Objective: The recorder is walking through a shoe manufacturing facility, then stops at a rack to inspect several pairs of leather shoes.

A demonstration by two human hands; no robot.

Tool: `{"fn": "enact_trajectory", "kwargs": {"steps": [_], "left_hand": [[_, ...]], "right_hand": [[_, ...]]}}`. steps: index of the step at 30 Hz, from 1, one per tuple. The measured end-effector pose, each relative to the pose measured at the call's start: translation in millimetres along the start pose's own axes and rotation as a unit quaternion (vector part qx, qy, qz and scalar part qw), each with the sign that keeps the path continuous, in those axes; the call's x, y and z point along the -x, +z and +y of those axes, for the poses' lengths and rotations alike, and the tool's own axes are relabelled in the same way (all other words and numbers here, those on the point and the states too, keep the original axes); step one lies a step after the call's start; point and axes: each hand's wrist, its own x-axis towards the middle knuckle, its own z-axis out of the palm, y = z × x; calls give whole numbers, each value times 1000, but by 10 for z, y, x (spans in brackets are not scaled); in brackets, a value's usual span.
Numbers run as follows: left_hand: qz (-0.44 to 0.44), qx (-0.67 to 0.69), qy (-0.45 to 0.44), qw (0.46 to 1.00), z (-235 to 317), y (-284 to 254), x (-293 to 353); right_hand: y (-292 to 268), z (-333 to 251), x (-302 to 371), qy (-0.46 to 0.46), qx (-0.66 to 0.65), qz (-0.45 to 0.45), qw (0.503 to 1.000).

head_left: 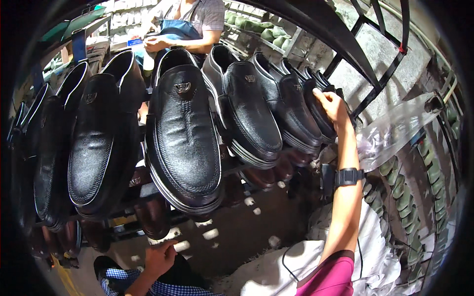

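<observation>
A row of black leather loafers (185, 133) with small metal badges stands on a dark rack in front of me, toes toward me. My right hand (330, 103) reaches to the right end of the row, its fingers closed at the top of a black loafer (318, 114); the far side of that grip is hidden. Low on the left, my left hand (160, 257) is held below the rack with its fingers curled. Whatever it may hold cannot be made out. A pale patch beside its thumb looks like the light spots on the floor.
Brown shoes (152, 217) sit on a lower tier. Across the rack is another person in a blue apron (175, 30). A black metal frame (377, 88) rises on the right, near a clear plastic bag (395, 133) and strings of green shoe lasts (402, 197). Shelves (296, 40) hold more lasts behind.
</observation>
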Motion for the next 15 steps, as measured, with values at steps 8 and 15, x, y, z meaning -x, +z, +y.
{"fn": "enact_trajectory", "kwargs": {"steps": [8, 15], "left_hand": [[15, -13, -9, 1000, -87, 51, 57], [27, -17, 15, 999, -134, 64, 69]], "right_hand": [[-190, 62, 15, 104, -85, -100, 986], [-124, -39, -40, 86, -64, -122, 987]]}}
